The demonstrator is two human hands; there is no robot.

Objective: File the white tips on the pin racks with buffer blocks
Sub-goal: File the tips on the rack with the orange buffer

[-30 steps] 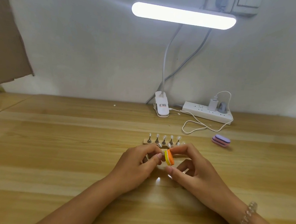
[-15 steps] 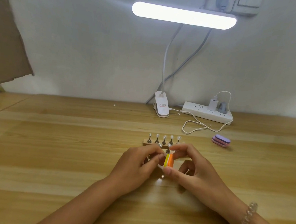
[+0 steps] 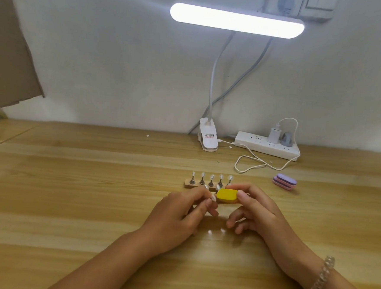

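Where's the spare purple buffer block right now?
In the head view the purple buffer block sits atop a pink block, right of the pin rack and beyond the right hand, just in front of the cable loop and power strip.

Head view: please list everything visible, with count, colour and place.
table: one, light wood, under everything
lamp: one, white, lit, clamp at the table's back
power strip: one, white, back right, two plugs in it
cable: one, white, looped before the strip
cardboard: one, brown, far left
rack: one, wooden, centre
tips: five, white, upright on the rack
purple blocks: seemingly two, purple and pink, stacked right of rack
yellow block: one, yellow and orange, in the right hand
held tip: one, white, in the left hand
bracelet: one, clear beads, right wrist
left hand: pinches the held tip
right hand: grips the yellow block
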